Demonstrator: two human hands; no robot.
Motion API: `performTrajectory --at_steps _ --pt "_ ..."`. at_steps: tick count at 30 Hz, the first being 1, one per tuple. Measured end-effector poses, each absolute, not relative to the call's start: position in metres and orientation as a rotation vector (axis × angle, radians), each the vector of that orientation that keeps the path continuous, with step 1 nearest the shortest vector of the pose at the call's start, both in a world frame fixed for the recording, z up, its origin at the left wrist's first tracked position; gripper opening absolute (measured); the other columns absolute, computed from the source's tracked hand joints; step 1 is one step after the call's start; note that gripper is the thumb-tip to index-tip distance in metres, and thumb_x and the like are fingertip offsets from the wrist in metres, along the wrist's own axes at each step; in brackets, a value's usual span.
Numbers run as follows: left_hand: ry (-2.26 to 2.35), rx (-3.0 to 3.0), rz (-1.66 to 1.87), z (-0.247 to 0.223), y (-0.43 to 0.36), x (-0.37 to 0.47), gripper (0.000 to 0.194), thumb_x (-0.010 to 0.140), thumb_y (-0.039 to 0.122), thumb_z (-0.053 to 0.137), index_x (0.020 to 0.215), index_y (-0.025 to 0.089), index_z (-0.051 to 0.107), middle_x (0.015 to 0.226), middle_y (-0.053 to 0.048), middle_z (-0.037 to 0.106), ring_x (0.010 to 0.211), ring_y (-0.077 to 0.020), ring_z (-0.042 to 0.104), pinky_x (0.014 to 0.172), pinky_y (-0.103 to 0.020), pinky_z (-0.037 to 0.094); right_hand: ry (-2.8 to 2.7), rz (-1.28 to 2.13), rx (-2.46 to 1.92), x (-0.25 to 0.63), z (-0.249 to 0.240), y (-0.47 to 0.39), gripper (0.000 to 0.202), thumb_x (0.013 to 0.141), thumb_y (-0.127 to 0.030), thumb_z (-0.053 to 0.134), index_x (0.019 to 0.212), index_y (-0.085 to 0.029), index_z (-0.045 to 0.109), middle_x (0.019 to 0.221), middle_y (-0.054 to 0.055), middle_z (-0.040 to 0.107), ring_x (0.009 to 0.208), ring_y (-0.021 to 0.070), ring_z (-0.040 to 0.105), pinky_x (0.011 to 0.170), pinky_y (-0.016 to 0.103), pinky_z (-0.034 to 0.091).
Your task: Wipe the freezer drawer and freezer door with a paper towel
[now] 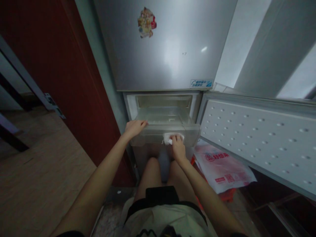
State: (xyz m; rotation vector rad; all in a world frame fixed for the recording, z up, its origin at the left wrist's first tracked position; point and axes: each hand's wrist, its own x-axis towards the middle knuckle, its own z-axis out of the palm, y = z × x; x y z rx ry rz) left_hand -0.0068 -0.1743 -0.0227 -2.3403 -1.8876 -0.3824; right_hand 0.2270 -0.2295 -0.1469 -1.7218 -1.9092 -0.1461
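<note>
A clear plastic drawer (190, 133) is pulled partly out of the lower compartment of a silver fridge (172, 65). My left hand (135, 128) grips the top edge of the drawer front near its left end, fingers closed over the rim. Against the outer face of that front, right of the middle, my right hand (177, 146) presses a white cloth (168, 139) with bent fingers. The inside of the drawer shows pale and translucent between the hands and the compartment.
The lower fridge door (256, 131) stands wide open at the right. Below it, a white plastic bag with red print (222, 168) lies on an orange stool (228, 195). A dark red wooden door (81, 82) is at the left.
</note>
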Motion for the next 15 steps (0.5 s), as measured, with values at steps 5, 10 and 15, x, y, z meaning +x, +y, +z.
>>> performTrajectory --at_steps 5,10,15 --pt "-1.896 -2.34 -0.368 -0.022 -0.175 -0.007 0.058 0.095 0.054 0.02 0.114 0.03 0.069 0.111 -0.009 0.072 0.104 -0.0328 0.065 0.083 -0.041 0.048 -1.671 0.037 -1.464 0.224 -0.156 -0.224 0.041 0.073 -0.001 0.04 0.107 -0.016 0.058 0.114 0.011 0.051 0.107 0.0207 0.049 0.088 0.029 0.043" --pt "-1.896 -2.328 -0.369 -0.023 -0.174 -0.008 0.059 0.094 0.056 0.018 0.115 0.032 0.068 0.11 -0.008 0.073 0.104 -0.0308 0.065 0.084 -0.04 0.047 -1.524 0.156 -1.385 0.194 -0.155 -0.214 0.038 0.07 -0.004 0.038 0.101 -0.012 0.06 0.108 0.013 0.051 0.108 0.0218 0.048 0.093 0.03 0.04" --pt "-1.903 -2.313 -0.361 -0.023 -0.175 -0.006 0.057 0.095 0.054 0.02 0.115 0.032 0.068 0.111 -0.008 0.073 0.105 -0.0315 0.065 0.083 -0.039 0.047 -1.608 0.196 -1.347 0.157 -0.152 -0.212 0.042 0.07 -0.002 0.037 0.103 -0.013 0.06 0.111 0.013 0.052 0.109 0.0221 0.048 0.095 0.033 0.04"
